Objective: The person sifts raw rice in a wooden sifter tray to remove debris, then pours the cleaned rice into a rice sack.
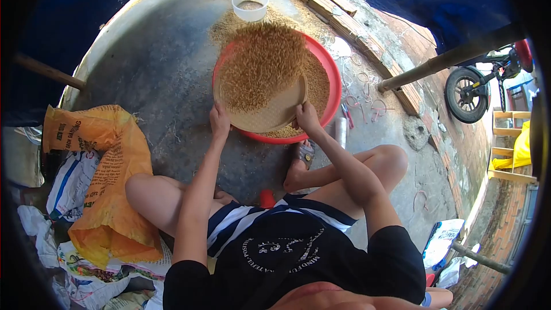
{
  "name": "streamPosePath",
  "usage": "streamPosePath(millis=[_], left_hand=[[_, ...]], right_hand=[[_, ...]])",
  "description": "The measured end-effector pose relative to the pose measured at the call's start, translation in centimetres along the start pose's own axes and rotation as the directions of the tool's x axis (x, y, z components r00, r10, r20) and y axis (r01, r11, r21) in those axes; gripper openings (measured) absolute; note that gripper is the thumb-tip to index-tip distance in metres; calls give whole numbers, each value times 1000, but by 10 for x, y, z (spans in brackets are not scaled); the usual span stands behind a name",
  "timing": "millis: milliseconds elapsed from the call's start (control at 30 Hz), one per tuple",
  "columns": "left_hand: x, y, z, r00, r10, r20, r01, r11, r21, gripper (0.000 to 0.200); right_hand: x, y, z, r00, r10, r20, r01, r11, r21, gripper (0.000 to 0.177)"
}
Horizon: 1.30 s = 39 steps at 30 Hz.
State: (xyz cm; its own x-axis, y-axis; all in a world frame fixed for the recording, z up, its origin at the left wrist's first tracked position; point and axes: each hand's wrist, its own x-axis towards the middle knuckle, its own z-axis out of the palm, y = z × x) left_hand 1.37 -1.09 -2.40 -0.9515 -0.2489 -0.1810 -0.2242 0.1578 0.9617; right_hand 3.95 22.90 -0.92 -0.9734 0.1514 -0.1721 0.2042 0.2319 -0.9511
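Observation:
My left hand [220, 119] grips the near left rim of a round, flat woven tray [275, 116]. The tray's right rim is in my right hand [307, 116], fingers wrapped round it. A cloud of brown grain [264, 60] is in the air over the tray's far part. Beneath the tray is a wide red basin [334, 89] with more grain in it, its left side partly covered by the tray and grain.
Beyond the basin a white tub [251, 16] stands among spilled grain. An orange sack [129, 178] lies at the left. Pliers [347, 113] and a clear roll [340, 133] lie right of the basin. Bricks [344, 28], a pole [453, 63] and a wheel [466, 95] are farther right.

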Motion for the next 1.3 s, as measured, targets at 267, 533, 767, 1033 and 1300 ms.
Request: streamPosePath(millis=[267,533,767,1033,1300], left_hand=[[8,-3,-5,995,-95,25,90,985,145,44],[24,-16,0,951,300,-78,-292,951,104,44],[7,-19,4,990,-137,38,133,987,88,44],[-8,70,-5,860,476,-181,-496,864,-84,43],[-4,-5,5,953,-302,22,295,943,151,47]], right_hand=[[-13,-19,-9,990,131,58,-126,989,-83,21],[-10,-11,-2,993,-86,-86,84,996,-30,19],[-9,10,-7,953,287,100,-273,953,-133,20],[-28,-63,-13,971,-187,-147,203,974,100,17],[-9,30,-6,958,270,101,-257,959,-122,21]])
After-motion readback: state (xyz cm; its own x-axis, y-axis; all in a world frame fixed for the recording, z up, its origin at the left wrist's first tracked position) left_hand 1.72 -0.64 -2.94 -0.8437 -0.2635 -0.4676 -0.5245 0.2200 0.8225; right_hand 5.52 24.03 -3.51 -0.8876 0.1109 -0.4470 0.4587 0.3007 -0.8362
